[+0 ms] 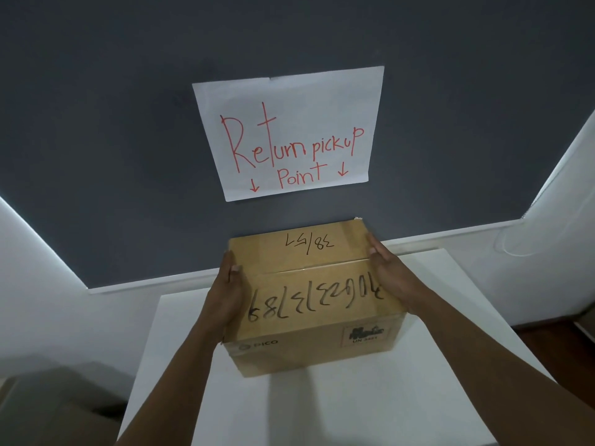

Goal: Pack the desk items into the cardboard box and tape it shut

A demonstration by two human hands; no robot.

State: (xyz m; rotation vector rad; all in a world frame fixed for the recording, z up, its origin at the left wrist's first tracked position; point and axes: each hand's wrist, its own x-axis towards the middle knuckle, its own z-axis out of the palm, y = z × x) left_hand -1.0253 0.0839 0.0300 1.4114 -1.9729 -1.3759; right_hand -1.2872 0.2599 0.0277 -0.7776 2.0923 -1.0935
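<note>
A closed cardboard box (pixel 309 284) with black handwritten numbers on its top flaps sits on a white table (pixel 354 407), close to the wall. Its two flaps meet along a seam across the top. My left hand (pixel 228 294) presses flat against the box's left side with the thumb over the top edge. On the opposite side, my right hand (pixel 386 272) grips the right edge. The box's contents are hidden.
On the dark grey wall above the box hangs a white paper sign (pixel 289 133) with red writing, "Return pickup Point", and arrows pointing down. Another brown box (pixel 42 413) stands low at the left. A white wall section is at the right.
</note>
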